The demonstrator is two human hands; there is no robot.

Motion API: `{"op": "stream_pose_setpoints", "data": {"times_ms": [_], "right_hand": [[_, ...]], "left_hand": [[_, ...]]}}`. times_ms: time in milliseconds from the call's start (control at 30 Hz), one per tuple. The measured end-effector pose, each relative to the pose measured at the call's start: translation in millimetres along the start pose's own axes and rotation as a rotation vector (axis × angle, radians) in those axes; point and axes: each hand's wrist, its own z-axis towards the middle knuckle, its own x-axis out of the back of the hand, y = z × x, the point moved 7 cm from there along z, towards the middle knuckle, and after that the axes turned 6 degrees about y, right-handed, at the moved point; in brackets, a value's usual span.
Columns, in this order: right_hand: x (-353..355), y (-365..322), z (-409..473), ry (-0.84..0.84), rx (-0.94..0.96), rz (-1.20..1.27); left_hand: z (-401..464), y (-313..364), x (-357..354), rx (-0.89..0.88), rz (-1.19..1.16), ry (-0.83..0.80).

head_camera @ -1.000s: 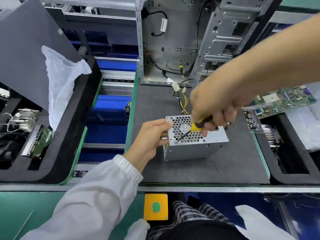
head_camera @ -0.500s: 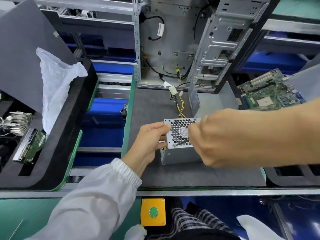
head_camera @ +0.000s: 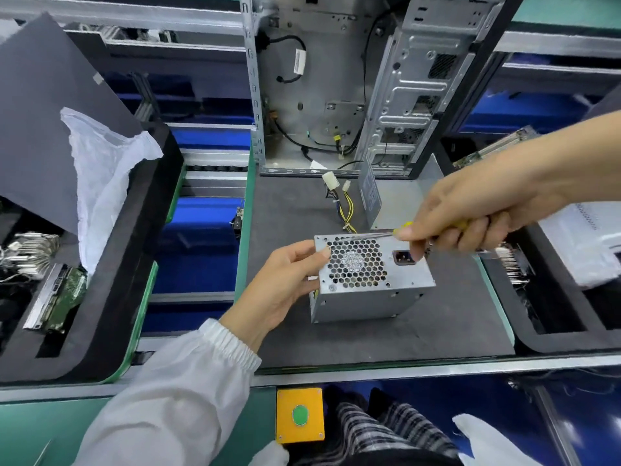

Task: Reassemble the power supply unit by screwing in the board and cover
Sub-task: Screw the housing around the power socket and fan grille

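Observation:
A silver power supply unit (head_camera: 373,290) stands on the dark mat, its honeycomb fan grille and black power socket facing up. My left hand (head_camera: 285,284) grips its left edge, thumb on the grille corner. My right hand (head_camera: 470,216) holds a yellow-handled screwdriver (head_camera: 376,234) nearly level above the unit's far edge, shaft pointing left. The unit's yellow and black cables (head_camera: 346,206) trail away behind it.
An open metal computer case (head_camera: 336,85) stands behind the mat (head_camera: 369,341). Black foam trays with parts sit at left (head_camera: 111,297) and right (head_camera: 551,317). A green circuit board (head_camera: 487,153) lies at the back right, and a yellow box with a green button (head_camera: 299,415) is below the table edge.
My right hand has lifted the screwdriver off the grille's near-left corner and swung up and to the right. The screwdriver now lies level over the far edge. My left hand keeps its hold.

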Motion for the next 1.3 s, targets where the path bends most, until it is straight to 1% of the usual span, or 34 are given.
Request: {"op": "stream_pose_setpoints", "data": {"times_ms": [67, 133, 200, 333, 400, 467, 500, 567, 633, 700, 767, 900, 967, 1000, 1067, 1167, 1233, 1300], "right_hand": [[27.3, 10.6, 8.1, 0.139, 0.121, 0.030], [46.1, 30.7, 25.1, 0.252, 0.188, 0.053], [57.6, 54.2, 48.7, 0.312, 0.216, 0.085], [80.0, 97.0, 98.9, 0.425, 0.271, 0.106], [90.2, 110.0, 119.8, 0.527, 0.328, 0.026], [97.5, 117.8, 138.3, 0.659, 0.368, -0.201], [98.9, 121.2, 146.6, 0.723, 0.370, -0.290], [96.5, 124.7, 159.8, 0.805, 0.400, -0.300], [88.3, 123.5, 171.9, 0.817, 0.470, -0.182], [78.6, 121.9, 183.7, 0.787, 0.528, -0.090], [71.4, 120.6, 193.0, 0.785, 0.568, -0.111], [69.1, 117.6, 197.0, 0.915, 0.645, -0.267], [69.3, 118.1, 196.1, 0.940, 0.673, -0.315], [70.4, 120.5, 195.6, 0.937, 0.679, -0.294], [73.3, 126.9, 193.1, 0.889, 0.671, -0.157], [80.7, 129.4, 180.9, 0.807, 0.681, 0.128], [87.0, 123.9, 162.1, 0.767, 0.695, 0.308], [89.2, 111.3, 137.4, 0.690, 0.719, 0.470]], "left_hand": [[-1.8, 0.5, 0.4, -0.015, 0.054, -0.070], [-1.6, 2.1, 2.0, -0.052, 0.149, -0.069], [-0.4, 4.0, 3.5, -0.065, 0.203, -0.068], [2.9, 7.3, 6.0, -0.059, 0.321, -0.132], [3.4, 6.5, 5.5, -0.036, 0.321, -0.169], [2.8, 3.3, 3.8, -0.017, 0.308, -0.184], [2.6, 1.9, 4.0, -0.016, 0.299, -0.166], [2.3, -0.4, 6.8, -0.008, 0.263, -0.100], [1.0, -2.2, 7.9, 0.013, 0.205, -0.063], [-0.7, -2.5, 6.5, 0.034, 0.180, -0.061], [-0.8, 1.0, 1.9, 0.054, 0.234, -0.056], [17.3, 22.1, -4.5, 0.053, 0.534, 0.019], [28.2, 28.9, -8.6, 0.098, 0.607, -0.012], [31.8, 28.0, -11.1, 0.139, 0.604, -0.047], [34.7, 23.4, -15.7, 0.213, 0.556, -0.105], [35.5, 19.6, -21.2, 0.245, 0.453, -0.138], [34.2, 18.3, -20.3, 0.254, 0.375, -0.137], [33.5, 16.0, -16.7, 0.249, 0.318, -0.117]]}}
